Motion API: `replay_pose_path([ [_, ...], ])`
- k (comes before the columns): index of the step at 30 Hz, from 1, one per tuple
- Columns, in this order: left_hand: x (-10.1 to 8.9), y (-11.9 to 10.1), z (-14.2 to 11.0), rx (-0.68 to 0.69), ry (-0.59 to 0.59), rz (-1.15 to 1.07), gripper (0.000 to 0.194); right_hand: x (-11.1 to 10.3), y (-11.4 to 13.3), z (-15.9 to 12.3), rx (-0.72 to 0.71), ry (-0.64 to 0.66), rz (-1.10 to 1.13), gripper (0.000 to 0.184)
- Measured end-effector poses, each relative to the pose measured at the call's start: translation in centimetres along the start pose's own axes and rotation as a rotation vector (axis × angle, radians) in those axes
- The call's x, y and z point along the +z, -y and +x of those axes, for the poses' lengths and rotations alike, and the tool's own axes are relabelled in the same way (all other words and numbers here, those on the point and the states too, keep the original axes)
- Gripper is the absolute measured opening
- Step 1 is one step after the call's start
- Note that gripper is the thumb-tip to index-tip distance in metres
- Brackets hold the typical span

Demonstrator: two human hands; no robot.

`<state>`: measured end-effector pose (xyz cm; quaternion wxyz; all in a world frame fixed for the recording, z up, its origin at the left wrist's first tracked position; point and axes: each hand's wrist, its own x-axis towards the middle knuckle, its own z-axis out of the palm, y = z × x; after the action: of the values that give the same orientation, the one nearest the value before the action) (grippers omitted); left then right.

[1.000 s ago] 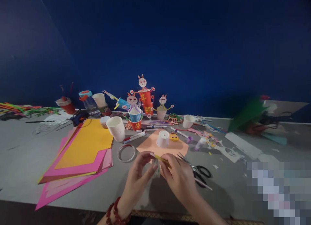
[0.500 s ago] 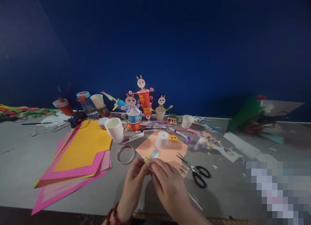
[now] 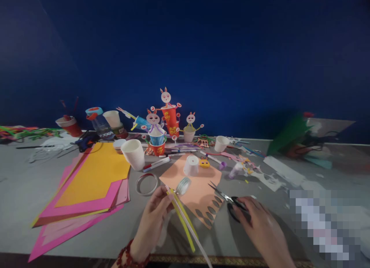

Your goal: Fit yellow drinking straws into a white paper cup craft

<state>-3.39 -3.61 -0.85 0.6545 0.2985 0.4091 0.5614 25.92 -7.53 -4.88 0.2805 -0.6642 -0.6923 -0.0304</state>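
Note:
My left hand (image 3: 158, 208) pinches several pipe cleaners (image 3: 185, 220), yellow ones and a pale pink one, near their upper ends; they slant down to the right. My right hand (image 3: 257, 223) is closed on the black handles of the scissors (image 3: 224, 194), whose blades lie apart and point to the upper left. Just beyond my left fingers a roll of clear tape (image 3: 184, 186) rests on the peach paper (image 3: 189, 200), which has oval holes cut along its lower right edge. An upturned white paper cup (image 3: 191, 166) and a small yellow animal face (image 3: 204, 162) also sit there.
Stacked coloured paper (image 3: 92, 175) lies at left. A white cup (image 3: 133, 154), a tape ring (image 3: 146, 184) and markers (image 3: 156, 164) stand or lie between. Behind are rabbit-faced cup figures (image 3: 169, 115). Paper scraps (image 3: 268, 179) litter the right side, beside a glue stick (image 3: 236, 170).
My right hand has left my left hand and moved right onto the scissors' handles. The pipe cleaners now show hanging from my left hand. The view has shifted slightly.

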Motion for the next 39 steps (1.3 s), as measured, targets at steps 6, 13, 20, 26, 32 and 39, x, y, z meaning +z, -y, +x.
replay_pose_path([
  [6,0.3,1.0,0.9,-0.117,0.044,-0.103,0.027,0.1,-1.6,-1.1,-0.014,0.130,-0.119,0.019],
  [13,-0.2,1.2,0.7,-0.182,0.025,-0.154,0.021,-1.0,-3.4,0.7,0.306,0.325,0.283,0.025],
  [20,-1.4,2.4,1.4,-0.188,0.005,-0.213,0.020,-1.8,1.6,0.0,0.530,0.575,1.109,0.047],
  [26,-1.3,2.7,2.0,-0.180,0.000,-0.292,0.024,-0.2,8.0,-0.2,0.560,1.017,1.085,0.050],
  [32,-0.6,2.0,1.3,-0.241,0.003,-0.315,0.017,0.9,8.8,0.1,0.500,1.027,1.156,0.061],
  [39,-0.5,1.9,0.9,-0.272,-0.012,-0.339,0.013,1.1,9.4,0.6,0.521,1.012,1.166,0.056],
])
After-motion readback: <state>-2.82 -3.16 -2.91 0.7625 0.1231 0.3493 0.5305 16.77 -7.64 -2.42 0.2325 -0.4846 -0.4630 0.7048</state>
